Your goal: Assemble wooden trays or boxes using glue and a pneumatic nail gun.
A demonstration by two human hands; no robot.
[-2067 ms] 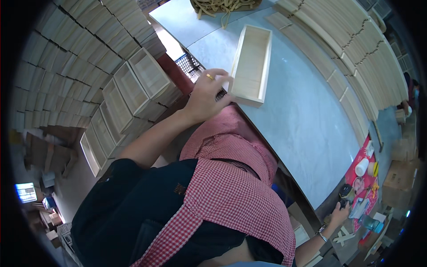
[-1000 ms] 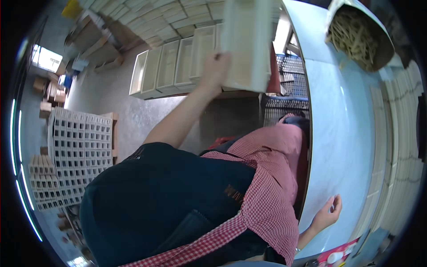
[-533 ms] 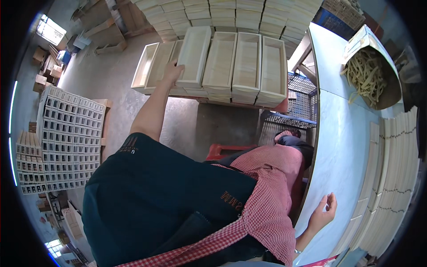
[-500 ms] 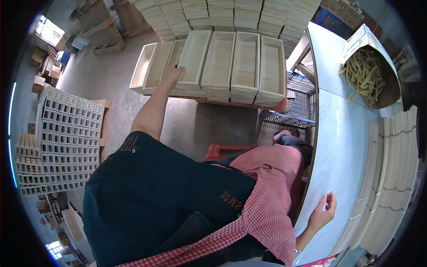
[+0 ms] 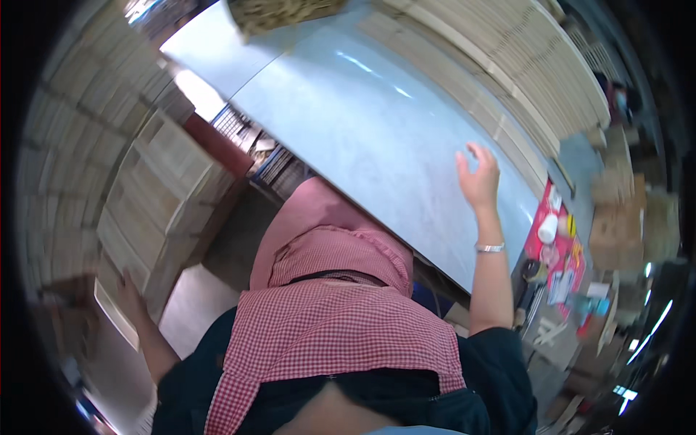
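My left hand [image 5: 133, 299] is at the near end of a row of shallow wooden boxes [image 5: 161, 190] on the left. Its fingers are closed over the edge of one pale wooden box [image 5: 116, 313], though motion blurs the grip. Raised above the white tabletop [image 5: 362, 138], my right hand [image 5: 479, 177] holds nothing. Its thumb and fingers are apart and slightly curled.
Tall stacks of wooden pieces [image 5: 87, 109] rise behind the boxes. Long rows of wooden strips [image 5: 522, 58] line the table's far side. A container of shavings [image 5: 286, 16] stands at the top; small bottles [image 5: 549, 228] crowd the right end. Blue crates [image 5: 279, 170] sit below the table edge.
The view has swung right, bringing the table to the middle and the box row to the left. My left hand stays at the boxes; my right hand remains bare and is farther over the table.
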